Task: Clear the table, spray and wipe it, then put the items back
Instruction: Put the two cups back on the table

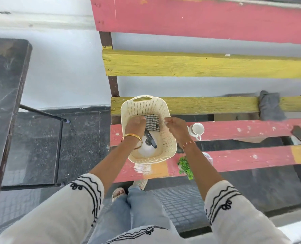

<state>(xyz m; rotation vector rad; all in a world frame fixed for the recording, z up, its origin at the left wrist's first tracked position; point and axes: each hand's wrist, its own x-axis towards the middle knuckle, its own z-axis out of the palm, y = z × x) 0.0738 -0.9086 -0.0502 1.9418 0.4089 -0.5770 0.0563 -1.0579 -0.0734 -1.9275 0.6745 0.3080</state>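
We are reaching both hands into the cream perforated basket (165,138) sitting on the red and yellow slatted bench (234,155). Our left hand (134,126) is curling its fingers at the checked cloth (152,122) lying in the basket's far half, though we cannot tell whether it is actually gripping it. Our right hand (176,126) is hovering over the basket's right wall, fingers loosely bent, holding nothing. The white spray bottle (146,148) with its dark trigger is standing in the basket's near half. A white mug (197,130) is lying just beside the basket, a green sprig (185,166) nearer us.
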